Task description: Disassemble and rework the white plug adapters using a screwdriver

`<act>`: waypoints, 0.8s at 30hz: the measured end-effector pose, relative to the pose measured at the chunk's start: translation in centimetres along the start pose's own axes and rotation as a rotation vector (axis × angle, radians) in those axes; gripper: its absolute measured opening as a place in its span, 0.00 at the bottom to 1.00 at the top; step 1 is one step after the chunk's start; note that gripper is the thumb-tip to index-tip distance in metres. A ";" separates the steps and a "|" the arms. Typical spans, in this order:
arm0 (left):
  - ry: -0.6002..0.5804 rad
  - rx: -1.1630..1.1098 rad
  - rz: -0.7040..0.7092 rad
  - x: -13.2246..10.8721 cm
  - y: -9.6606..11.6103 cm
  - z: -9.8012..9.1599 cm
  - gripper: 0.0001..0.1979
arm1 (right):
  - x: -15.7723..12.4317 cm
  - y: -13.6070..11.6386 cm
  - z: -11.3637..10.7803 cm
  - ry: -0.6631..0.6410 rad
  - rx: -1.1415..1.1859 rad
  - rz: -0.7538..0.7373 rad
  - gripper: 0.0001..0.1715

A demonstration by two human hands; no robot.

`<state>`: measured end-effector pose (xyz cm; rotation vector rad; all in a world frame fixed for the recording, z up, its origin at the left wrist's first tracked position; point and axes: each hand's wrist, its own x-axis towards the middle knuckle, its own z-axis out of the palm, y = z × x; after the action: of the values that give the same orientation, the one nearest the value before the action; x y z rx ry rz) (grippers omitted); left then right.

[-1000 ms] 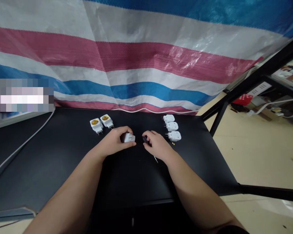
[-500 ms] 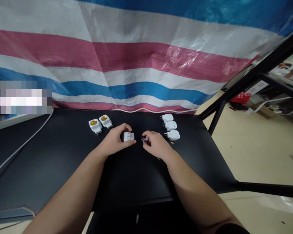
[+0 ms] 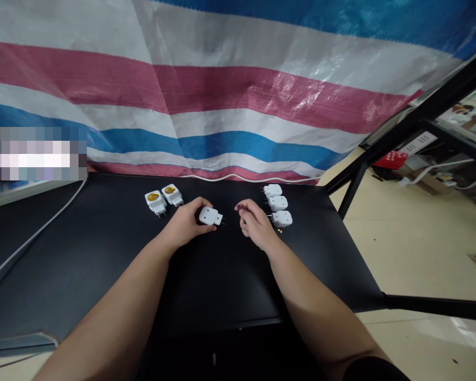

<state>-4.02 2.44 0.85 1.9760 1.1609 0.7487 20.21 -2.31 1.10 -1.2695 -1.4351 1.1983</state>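
Observation:
My left hand [image 3: 188,219] is closed around the sides of a white two-pin plug-in unit [image 3: 209,215] with round holes in its upward face. Its pins point right, towards my other hand. A short distance off, my right hand [image 3: 254,221] is closed, with a small dark thing [image 3: 240,207] at the fingertips, too small to name. Just beyond that hand are three similar white plug-in units [image 3: 277,203] in a column. Tiny brass-coloured pieces [image 3: 280,230] lie below them. Left of my left hand sit two white plug-in units with round amber domes [image 3: 154,197].
All this stands on a black table [image 3: 115,264]. A striped plastic sheet [image 3: 222,95] hangs behind it. A white cable [image 3: 35,233] crosses the left side, and another runs along the back edge. A black metal frame [image 3: 353,180] rises at the right.
The plug-in unit in my left hand has been turned over, so its holed face is up and its pins point right. My right hand has moved slightly up and right, its fingers curled tighter.

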 end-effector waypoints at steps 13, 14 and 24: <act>-0.068 0.047 0.224 -0.3 0.9 -0.2 0.31 | 0.2 0.1 0.2 0.281 0.396 -0.203 0.22; -0.080 0.040 0.213 -0.3 0.8 -0.1 0.31 | 0.2 0.1 0.1 0.305 0.369 -0.222 0.23; -0.168 -0.086 0.151 -0.6 0.6 0.0 0.28 | 0.7 0.4 -0.2 0.401 0.277 -0.289 0.25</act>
<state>-3.96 1.70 1.25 2.0276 0.8746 0.6815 20.39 -1.58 0.80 -1.0009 -1.0718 0.8545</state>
